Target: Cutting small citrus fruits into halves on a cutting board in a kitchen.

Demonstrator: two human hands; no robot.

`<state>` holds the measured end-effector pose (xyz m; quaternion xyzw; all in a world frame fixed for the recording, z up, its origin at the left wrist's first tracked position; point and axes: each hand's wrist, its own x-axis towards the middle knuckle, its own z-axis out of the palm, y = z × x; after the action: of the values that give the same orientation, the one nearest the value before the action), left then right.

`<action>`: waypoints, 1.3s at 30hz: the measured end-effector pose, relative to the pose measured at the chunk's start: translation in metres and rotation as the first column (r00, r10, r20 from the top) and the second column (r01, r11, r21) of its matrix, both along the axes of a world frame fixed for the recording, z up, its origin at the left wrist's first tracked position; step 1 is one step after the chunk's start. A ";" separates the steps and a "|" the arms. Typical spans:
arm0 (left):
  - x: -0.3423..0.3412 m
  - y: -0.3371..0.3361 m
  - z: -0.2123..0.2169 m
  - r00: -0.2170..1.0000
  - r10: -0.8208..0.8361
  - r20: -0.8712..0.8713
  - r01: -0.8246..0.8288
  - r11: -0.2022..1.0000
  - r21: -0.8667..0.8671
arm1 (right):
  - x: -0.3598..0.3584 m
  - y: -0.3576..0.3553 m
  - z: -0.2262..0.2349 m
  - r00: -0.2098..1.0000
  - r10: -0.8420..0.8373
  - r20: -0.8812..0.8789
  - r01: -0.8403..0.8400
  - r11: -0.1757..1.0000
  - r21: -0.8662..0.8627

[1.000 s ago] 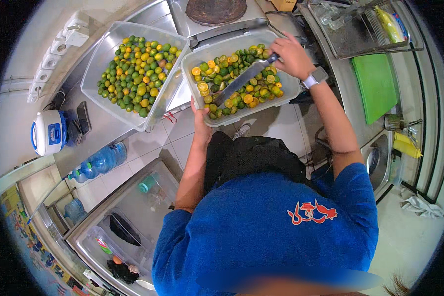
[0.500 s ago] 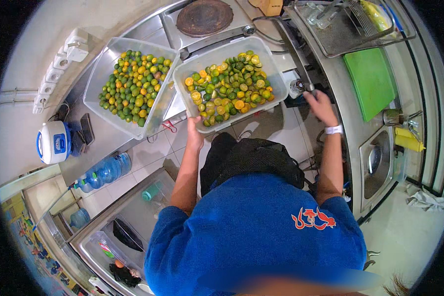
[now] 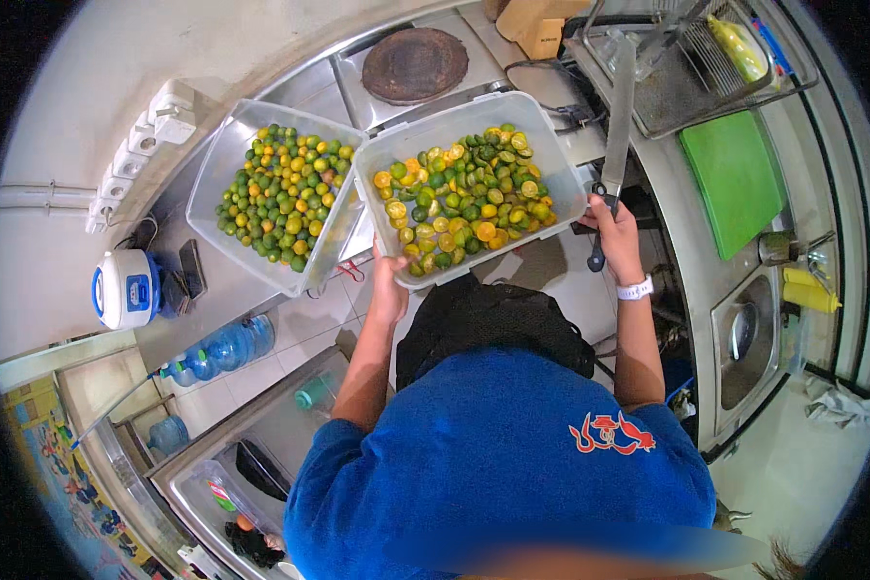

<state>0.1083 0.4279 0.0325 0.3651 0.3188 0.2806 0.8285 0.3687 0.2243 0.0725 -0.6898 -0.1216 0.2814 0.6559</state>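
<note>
My left hand (image 3: pixel 389 280) grips the near left corner of a clear plastic tub (image 3: pixel 454 121) of halved small green and orange citrus fruits (image 3: pixel 474 188). At the tub's right end, my right hand (image 3: pixel 619 237) is closed around the black handle of a long knife (image 3: pixel 620 121), whose blade points away from me. Its fingers are beside the tub's right rim; whether they touch it I cannot tell. Left of this tub stands a second clear tub (image 3: pixel 336 232) with whole citrus fruits (image 3: pixel 285 193), the two rims close together.
A stove with a round dark plate (image 3: pixel 416 65) lies behind the tubs, a knife block (image 3: pixel 541 29) to its right. Along the right counter are a dish rack (image 3: pixel 667 101), a green cutting board (image 3: pixel 735 179) and a sink (image 3: pixel 744 358). A rice cooker (image 3: pixel 126 290) stands at left.
My right hand has come left to the cut-fruit tub's right end, bringing the knife. My left hand keeps its hold on the corner. The whole view has shifted slightly.
</note>
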 end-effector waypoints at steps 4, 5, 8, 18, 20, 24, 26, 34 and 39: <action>0.007 0.013 0.034 0.997 -0.071 -0.027 0.069 0.996 -0.059 | 0.004 0.021 0.040 0.993 -0.015 0.114 0.013 1.000 0.017; 0.013 0.017 0.043 0.997 -0.071 -0.021 0.070 0.996 -0.060 | 0.008 0.027 0.048 0.982 -0.007 0.189 0.012 1.000 -0.024; 0.038 0.026 0.087 0.971 -0.211 -0.113 0.208 0.977 -0.039 | 0.030 0.042 0.065 0.960 -0.041 0.276 0.063 0.996 -0.068; 0.093 0.103 0.109 0.972 -0.144 -0.186 0.184 0.958 0.220 | 0.064 0.106 0.060 0.960 -0.109 0.258 0.076 0.988 0.137; 0.097 0.125 0.098 0.969 -0.117 -0.217 0.163 0.965 0.206 | 0.069 0.128 0.053 0.972 -0.088 0.217 0.055 0.986 0.155; 0.110 0.155 0.099 0.915 -0.095 -0.393 0.270 0.868 0.417 | 0.077 0.157 0.031 0.954 -0.085 0.286 0.065 0.995 0.080; 0.117 0.161 0.094 0.894 -0.011 -0.448 0.264 0.820 0.507 | 0.084 0.170 0.023 0.942 -0.079 0.325 0.067 0.997 0.047; 0.113 0.184 0.093 0.886 0.300 -0.353 0.022 0.734 0.679 | 0.096 0.200 0.004 0.919 -0.011 0.395 -0.004 0.999 0.038; 0.033 0.193 0.103 0.754 0.445 -0.483 0.112 0.638 0.762 | 0.076 0.171 -0.003 0.800 -0.080 0.594 0.091 0.996 0.012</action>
<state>0.1418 0.6206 0.1356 0.7122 0.4666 0.3269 0.4101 0.4443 0.3952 0.0696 -0.7536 -0.2870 0.0226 0.5909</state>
